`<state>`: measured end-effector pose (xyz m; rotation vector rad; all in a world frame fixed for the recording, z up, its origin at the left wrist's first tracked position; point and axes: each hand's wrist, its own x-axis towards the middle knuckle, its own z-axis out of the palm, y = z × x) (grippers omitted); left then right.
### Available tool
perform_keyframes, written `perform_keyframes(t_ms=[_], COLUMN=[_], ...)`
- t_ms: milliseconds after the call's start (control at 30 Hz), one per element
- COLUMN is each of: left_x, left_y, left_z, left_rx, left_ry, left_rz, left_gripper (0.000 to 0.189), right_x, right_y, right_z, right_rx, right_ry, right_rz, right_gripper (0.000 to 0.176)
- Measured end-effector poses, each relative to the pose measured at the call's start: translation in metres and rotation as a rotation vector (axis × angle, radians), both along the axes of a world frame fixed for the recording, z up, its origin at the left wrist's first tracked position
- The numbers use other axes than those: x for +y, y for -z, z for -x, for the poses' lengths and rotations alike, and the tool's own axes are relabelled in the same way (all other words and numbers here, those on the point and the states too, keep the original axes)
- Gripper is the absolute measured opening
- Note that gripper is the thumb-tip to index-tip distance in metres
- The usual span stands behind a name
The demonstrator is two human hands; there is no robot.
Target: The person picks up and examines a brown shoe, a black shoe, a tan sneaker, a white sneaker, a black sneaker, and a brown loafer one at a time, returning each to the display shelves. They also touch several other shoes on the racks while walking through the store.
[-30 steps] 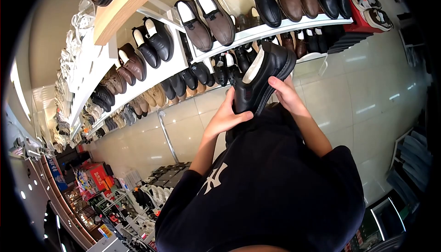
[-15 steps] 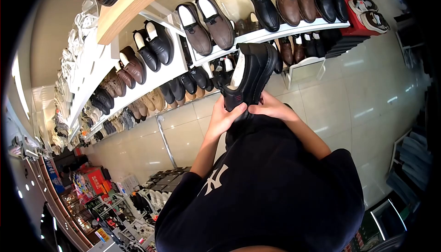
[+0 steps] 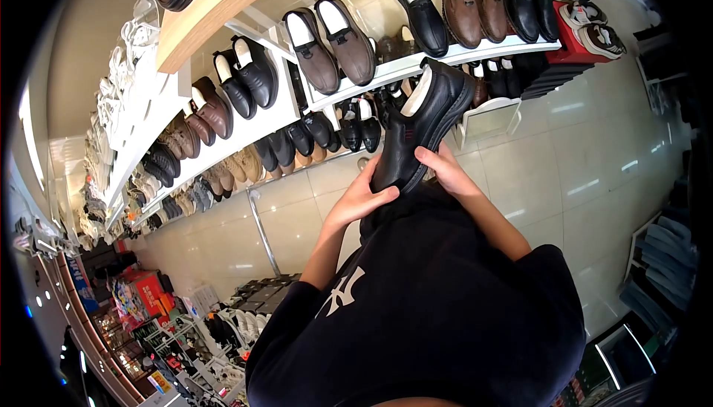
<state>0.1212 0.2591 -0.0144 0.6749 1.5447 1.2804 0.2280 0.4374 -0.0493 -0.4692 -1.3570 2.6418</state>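
Note:
A black leather shoe [image 3: 427, 128] with white stuffing inside is held up in front of my body, its toe pointing down toward me and its heel toward the shelf. My left hand [image 3: 362, 197] grips the toe end from the left, thumb lying along the upper. On the other side my right hand [image 3: 444, 169] holds the sole edge, thumb pressed on the leather. Small red marks show on the shoe's side. Fingers under the shoe are hidden. Just beyond it, a single black loafer [image 3: 420, 17] stands on the white shelf [image 3: 386, 74].
Brown loafers [image 3: 347, 47] stand left of the single black one, more brown ones [image 3: 462, 6] right. A small floor mirror [image 3: 490, 121] stands below the shelf. Sneakers [image 3: 598, 32] sit on a red box at right. Folded jeans [image 3: 665, 251] lie at far right; shoe racks fill the lower left.
The shoe has turned in my hands, showing more of its side, with its heel swung up and right. My left hand has shifted to the toe, and my right thumb has moved up the side.

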Motion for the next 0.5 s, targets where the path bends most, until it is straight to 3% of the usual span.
perform_keyframes(t_ms=[133, 233, 500], left_x=[0.007, 0.014, 0.021], left_y=[-0.003, 0.002, 0.004], left_z=[0.001, -0.008, -0.017], left_rx=[0.068, 0.008, -0.008], left_ry=[0.044, -0.082, -0.147], left_rz=[0.12, 0.112, 0.017], left_gripper=[0.077, 0.071, 0.061], right_x=[-0.004, -0.003, 0.007], right_y=[0.005, 0.008, -0.014], right_z=[-0.002, -0.003, -0.001], right_rx=[-0.059, -0.069, -0.043], right_ry=[0.08, 0.114, 0.135], right_rz=[0.025, 0.059, 0.008], right_gripper=[0.065, 0.064, 0.055])
